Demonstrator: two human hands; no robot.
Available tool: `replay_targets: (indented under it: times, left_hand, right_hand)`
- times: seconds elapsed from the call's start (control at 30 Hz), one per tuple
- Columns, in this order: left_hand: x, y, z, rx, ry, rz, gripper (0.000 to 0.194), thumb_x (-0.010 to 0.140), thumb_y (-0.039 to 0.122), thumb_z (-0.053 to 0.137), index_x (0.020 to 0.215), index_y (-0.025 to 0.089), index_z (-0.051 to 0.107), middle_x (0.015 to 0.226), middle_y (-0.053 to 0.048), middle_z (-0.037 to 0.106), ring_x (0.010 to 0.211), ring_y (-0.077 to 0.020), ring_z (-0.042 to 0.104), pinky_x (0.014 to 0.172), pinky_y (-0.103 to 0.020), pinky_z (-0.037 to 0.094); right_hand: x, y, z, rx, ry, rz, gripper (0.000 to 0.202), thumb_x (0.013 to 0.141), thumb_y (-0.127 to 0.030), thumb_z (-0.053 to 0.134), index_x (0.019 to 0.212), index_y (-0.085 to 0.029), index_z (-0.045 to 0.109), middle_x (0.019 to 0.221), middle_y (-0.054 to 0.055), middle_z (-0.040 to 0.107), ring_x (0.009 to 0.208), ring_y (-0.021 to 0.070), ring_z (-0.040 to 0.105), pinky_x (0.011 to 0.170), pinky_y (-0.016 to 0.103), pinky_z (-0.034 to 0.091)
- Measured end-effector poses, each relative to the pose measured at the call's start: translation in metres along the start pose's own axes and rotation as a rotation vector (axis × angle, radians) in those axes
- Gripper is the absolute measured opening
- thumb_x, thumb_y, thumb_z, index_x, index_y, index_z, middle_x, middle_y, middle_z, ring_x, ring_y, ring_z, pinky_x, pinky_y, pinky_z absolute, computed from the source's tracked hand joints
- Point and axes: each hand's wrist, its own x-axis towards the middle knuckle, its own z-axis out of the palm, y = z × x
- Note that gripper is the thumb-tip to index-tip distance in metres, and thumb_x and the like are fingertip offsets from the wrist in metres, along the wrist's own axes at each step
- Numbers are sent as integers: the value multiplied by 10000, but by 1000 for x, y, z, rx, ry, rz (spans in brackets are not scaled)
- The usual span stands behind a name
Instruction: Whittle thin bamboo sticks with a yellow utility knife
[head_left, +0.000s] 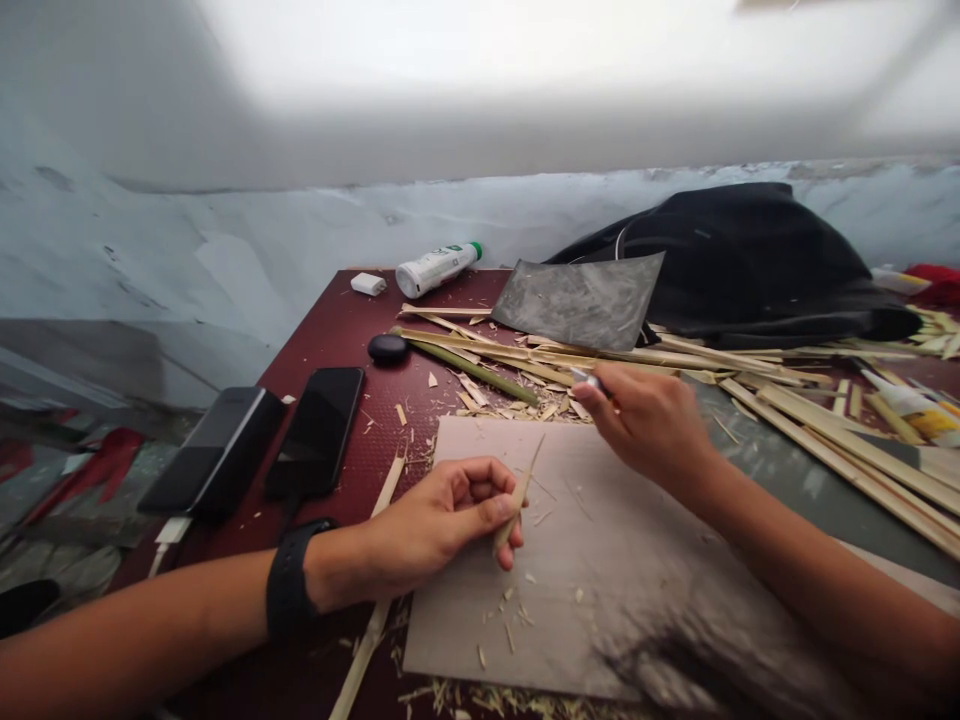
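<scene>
My left hand (465, 510), with a dark band on the wrist, pinches a thin, pointed bamboo sliver (523, 488) between thumb and fingers. The sliver tilts up over a pale board (555, 600) scattered with shavings. Beyond the board's far edge, my right hand (645, 415) is closed around a small knife (581, 376). Only its light metallic tip and a bit near the thumb show; the fingers cover the rest. The two hands are apart. Beneath my left forearm lies a long bamboo strip (364, 655).
Split bamboo strips (840, 440) and shavings lie behind and right of the board. A grey sheet (577, 305) and black cloth (742, 265) are behind. At left sit a phone (315, 430), a black device (214, 450), a black oval object (388, 348), a white bottle (439, 270) and a charger (368, 284).
</scene>
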Motion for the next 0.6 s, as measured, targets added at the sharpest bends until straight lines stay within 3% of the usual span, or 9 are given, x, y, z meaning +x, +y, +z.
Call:
replay_targets:
  times: [0.1,0.2,0.3,0.4,0.6]
  left_hand:
    - [1,1,-2,-14,0,-10,184,886,320,668,905,163,573,757,-4,662,614,-80,613,648,-203,443]
    - [0,2,-3,-40,9,-20,177,893,309,661,940,156,585,760,0,647,613,-69,588,651,-199,436]
    - [-1,2,-4,-71,6,-37,160,911,295,635,967,153,585,743,13,623,598,-56,554,666,-203,441]
    - [0,2,-5,-89,2,-45,158,925,279,609,1003,144,589,722,16,607,591,-55,545,666,-211,445]
    - [1,3,-5,-42,42,36,263,912,317,632,1126,169,592,878,-24,676,631,-83,609,705,-285,530]
  right_hand:
    - [-4,-10,-2,128,-29,-135,448,1002,-531,382,740,-186,496,634,1,499,546,124,420,564,285,245]
    - [-7,-13,-2,302,-93,-315,365,951,-514,525,975,-154,585,768,29,609,619,134,517,603,269,329]
    - [-10,-11,-1,460,-167,-440,288,934,-251,566,1217,-198,557,945,31,679,730,126,598,671,246,381]
    - [-11,-11,1,546,-215,-464,323,867,-69,508,1147,-216,570,881,4,663,717,112,589,662,234,374]
    - [-9,-8,-3,488,-281,-406,139,887,-109,521,986,-202,548,744,-16,613,608,98,514,596,231,323]
